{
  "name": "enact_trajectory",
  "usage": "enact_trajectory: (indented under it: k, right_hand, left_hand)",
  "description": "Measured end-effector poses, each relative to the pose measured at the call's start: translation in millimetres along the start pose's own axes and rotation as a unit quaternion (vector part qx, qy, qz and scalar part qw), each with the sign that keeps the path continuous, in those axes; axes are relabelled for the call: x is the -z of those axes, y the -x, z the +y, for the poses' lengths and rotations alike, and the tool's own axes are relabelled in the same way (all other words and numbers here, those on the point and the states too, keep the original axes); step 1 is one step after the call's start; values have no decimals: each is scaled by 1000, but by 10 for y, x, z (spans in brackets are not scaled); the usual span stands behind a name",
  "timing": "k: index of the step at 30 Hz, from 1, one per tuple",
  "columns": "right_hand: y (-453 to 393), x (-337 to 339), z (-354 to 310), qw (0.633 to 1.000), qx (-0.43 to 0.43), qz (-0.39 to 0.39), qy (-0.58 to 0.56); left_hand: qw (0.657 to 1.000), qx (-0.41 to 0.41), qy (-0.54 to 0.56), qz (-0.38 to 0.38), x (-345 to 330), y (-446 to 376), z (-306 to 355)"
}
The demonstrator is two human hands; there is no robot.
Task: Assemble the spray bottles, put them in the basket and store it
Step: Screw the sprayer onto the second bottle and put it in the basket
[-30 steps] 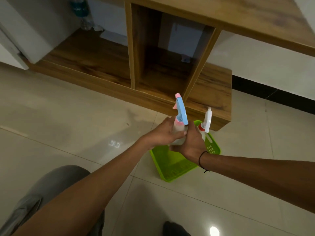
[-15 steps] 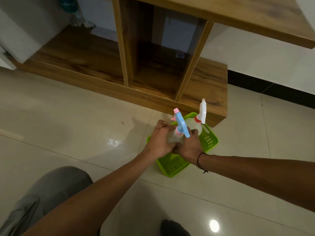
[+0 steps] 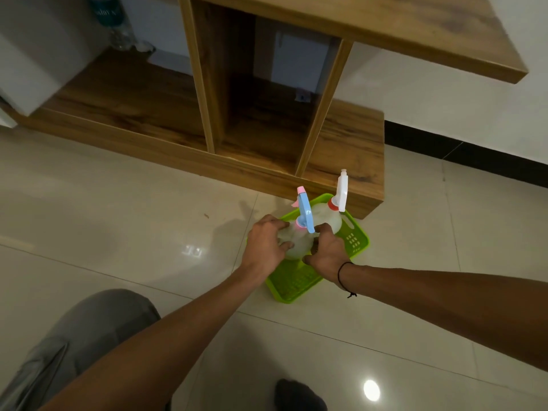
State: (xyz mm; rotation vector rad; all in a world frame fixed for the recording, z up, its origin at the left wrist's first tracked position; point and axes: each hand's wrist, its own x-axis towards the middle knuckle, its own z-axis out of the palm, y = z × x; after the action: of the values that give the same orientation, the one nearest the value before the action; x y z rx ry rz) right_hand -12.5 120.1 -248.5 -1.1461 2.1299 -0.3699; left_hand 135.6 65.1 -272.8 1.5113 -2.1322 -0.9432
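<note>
A green plastic basket [image 3: 295, 287] lies on the tiled floor in front of a wooden shelf unit. Inside it, at the far end, stands a clear spray bottle with a white and red trigger head [image 3: 341, 191]. A second clear bottle with a blue and pink trigger head [image 3: 304, 210] stands upright in the basket just in front of it. My left hand [image 3: 264, 247] wraps the left side of that bottle's body. My right hand [image 3: 327, 252] grips its right side. Both hands hide most of the bottle's body.
The wooden shelf unit [image 3: 267, 120] has an open compartment straight behind the basket and a low ledge [image 3: 350, 137] to its right. A water bottle [image 3: 114, 22] stands on the far left shelf. My grey-trousered knee [image 3: 89, 330] is at lower left.
Both hands have lowered the blue-headed bottle from above the basket down into it, beside the white-headed bottle. The camera view has shifted a little.
</note>
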Motion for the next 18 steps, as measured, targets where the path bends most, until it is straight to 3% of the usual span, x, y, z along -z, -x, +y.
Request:
enact_trajectory:
  k: [6, 11, 18]
  right_hand:
    - [81, 89, -2, 999, -25, 42, -5]
    - [165, 155, -37, 993, -10, 106, -52]
    - [228, 407, -386, 975, 17, 182, -129]
  left_hand:
    - [999, 34, -3, 6, 102, 37, 49]
    - [988, 132, 73, 43, 413, 13, 131]
    - [978, 87, 160, 101, 794, -74, 507]
